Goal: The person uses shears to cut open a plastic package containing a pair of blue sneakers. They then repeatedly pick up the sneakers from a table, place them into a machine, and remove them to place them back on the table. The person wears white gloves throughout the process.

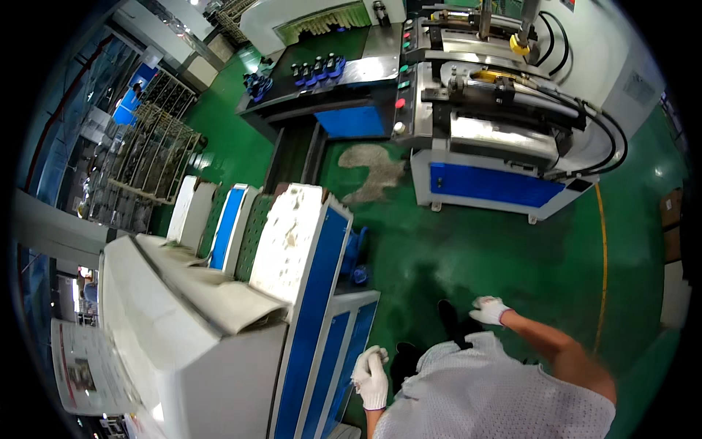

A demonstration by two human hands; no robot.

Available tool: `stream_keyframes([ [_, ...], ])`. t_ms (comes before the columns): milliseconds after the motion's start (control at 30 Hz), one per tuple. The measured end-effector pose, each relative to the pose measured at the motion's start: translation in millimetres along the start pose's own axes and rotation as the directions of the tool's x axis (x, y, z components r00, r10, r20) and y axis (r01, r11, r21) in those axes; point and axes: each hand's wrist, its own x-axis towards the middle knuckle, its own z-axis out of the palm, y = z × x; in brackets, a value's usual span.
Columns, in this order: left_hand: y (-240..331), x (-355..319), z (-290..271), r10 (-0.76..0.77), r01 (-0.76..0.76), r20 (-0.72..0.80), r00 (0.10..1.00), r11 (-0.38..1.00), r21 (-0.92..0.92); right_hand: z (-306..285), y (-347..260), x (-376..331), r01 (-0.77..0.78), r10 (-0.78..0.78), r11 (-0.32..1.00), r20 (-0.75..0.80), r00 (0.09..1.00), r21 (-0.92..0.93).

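My left hand (371, 377), in a white knit glove, hangs beside the blue-and-white side panel (316, 293) of a large machine. Its fingers are loosely bent, and nothing shows in them. Out over the green floor is my right hand (488, 310), gloved in white too. Its fingers are somewhat apart, with nothing in them, and it touches nothing. Farther off, several small black pieces with blue bases (318, 69) stand in a row on a dark machine table (358, 71). More such pieces (256, 86) sit at that table's left corner.
Ahead stands a machine with metal cylinders (504, 91), black hoses (614, 139) and coloured buttons (400, 104). A white machine hood (168, 293) fills the lower left. Wire racks (150, 154) stand at far left. A yellow line (602, 256) and boxes (670, 219) are at right.
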Motion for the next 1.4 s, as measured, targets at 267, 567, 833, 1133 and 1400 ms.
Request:
stream_keyframes([
  [267, 66, 175, 130, 0.149, -0.13, 0.397, 0.905, 0.989, -0.074, 24, 194, 33, -0.518, 0.73, 0.424, 0.058, 0.681, 0.743],
  [567, 174, 342, 319, 0.256, -0.073, 0.302, 0.918, 0.859, -0.507, -38, 103, 11, -0.129, 0.682, 0.094, 0.031, 0.731, 0.987],
  [833, 179, 470, 430, 0.065, 0.101, 0.209, 0.976, 0.714, -0.693, -6, 137, 33, -0.538, 0.797, 0.034, 0.302, 0.523, 0.843],
  [1133, 115, 587, 409, 0.166, -0.279, 0.228, 0.959, 0.683, 0.675, -162, 176, 126, -0.13, 0.786, -0.151, 0.199, 0.585, 0.98],
  [1400, 61, 628, 377, 0.297, -0.524, 0.437, 0.849, 0.379, 0.762, -187, 203, 179, -0.008, 0.669, -0.374, 0.276, 0.69, 0.927],
])
